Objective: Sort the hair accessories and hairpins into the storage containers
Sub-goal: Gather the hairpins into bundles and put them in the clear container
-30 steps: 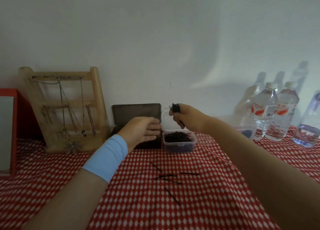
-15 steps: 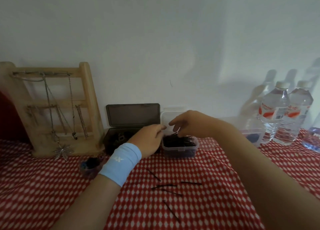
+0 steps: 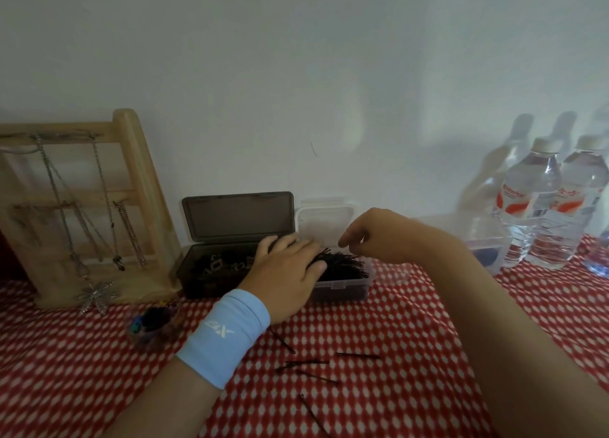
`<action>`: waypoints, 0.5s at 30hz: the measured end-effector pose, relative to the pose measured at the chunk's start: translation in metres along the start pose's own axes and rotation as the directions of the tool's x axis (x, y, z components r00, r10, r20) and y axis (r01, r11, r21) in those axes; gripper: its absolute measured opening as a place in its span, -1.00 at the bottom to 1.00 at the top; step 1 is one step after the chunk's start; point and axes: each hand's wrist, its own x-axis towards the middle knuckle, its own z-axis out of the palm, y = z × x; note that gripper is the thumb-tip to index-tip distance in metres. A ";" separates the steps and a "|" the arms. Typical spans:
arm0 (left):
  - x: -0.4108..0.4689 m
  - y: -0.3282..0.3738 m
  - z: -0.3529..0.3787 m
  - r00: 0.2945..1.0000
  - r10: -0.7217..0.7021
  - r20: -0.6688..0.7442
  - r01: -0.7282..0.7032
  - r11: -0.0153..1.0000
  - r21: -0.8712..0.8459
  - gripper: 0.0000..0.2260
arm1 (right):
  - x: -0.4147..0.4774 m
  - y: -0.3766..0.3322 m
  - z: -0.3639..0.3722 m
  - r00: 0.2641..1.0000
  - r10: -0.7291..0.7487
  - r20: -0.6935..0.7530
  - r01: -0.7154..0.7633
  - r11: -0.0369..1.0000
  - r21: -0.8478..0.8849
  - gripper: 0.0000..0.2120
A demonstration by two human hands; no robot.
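Observation:
A small clear plastic box point(image 3: 342, 287) stands against the wall, heaped with black hairpins point(image 3: 342, 263), its lid up. My left hand point(image 3: 285, 273), with a light blue wristband, lies flat with straight fingers across the box's left side and presses on the pins. My right hand point(image 3: 375, 238) hovers just above the box's right side, fingers loosely curled, holding nothing that I can see. To the left a dark grey box point(image 3: 211, 273) stands open with dark clips inside. Several loose black hairpins point(image 3: 309, 363) lie on the red checked tablecloth point(image 3: 395, 355) in front.
A wooden rack point(image 3: 131, 187) hung with necklaces stands at the left by the wall. A small pile of coloured hair ties point(image 3: 155, 320) lies before it. Water bottles point(image 3: 540, 207) and another clear container point(image 3: 487, 243) stand at the right.
My right hand came down from holding a dark bunch above the clear box and let it go into the box. My left hand moved right onto the pins. The view drifted right and down.

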 end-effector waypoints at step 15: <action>-0.005 0.004 0.012 0.993 0.116 0.009 -0.116 0.992 -0.048 -0.42 | -0.005 -0.023 0.006 0.996 0.036 0.076 -0.030 0.996 -0.079 -0.60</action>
